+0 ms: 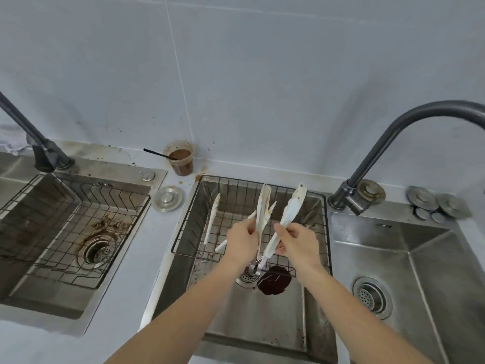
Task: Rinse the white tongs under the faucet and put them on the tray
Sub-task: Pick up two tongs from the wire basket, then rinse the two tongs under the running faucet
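Both forearms reached over the middle sink (275, 324), the left hand (241, 240) and right hand (298, 243) each with its grip pinching one splayed arm of the white tongs (263, 206), tips up.

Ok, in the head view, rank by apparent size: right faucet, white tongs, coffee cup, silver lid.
1. Right faucet.
2. White tongs.
3. Coffee cup and silver lid look about alike, so unranked.
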Action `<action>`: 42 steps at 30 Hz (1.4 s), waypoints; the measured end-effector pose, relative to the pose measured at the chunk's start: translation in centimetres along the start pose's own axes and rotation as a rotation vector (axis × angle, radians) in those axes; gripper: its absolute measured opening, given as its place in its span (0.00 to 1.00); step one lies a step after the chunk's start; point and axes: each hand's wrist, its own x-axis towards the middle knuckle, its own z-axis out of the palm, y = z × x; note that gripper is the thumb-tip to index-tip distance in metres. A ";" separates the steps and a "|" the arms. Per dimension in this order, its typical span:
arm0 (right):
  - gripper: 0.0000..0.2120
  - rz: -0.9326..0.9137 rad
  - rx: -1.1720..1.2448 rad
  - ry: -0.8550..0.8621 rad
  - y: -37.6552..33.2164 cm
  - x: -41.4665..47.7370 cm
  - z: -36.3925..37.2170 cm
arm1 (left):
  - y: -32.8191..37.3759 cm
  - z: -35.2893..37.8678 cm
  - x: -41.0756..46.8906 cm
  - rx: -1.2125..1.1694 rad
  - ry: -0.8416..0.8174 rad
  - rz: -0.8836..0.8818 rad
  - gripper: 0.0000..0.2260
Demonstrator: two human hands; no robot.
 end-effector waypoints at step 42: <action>0.17 0.346 0.797 -0.250 14.2 -2.4 -31.5 | 12.0 27.1 -13.5 -0.038 -0.095 -0.022 0.12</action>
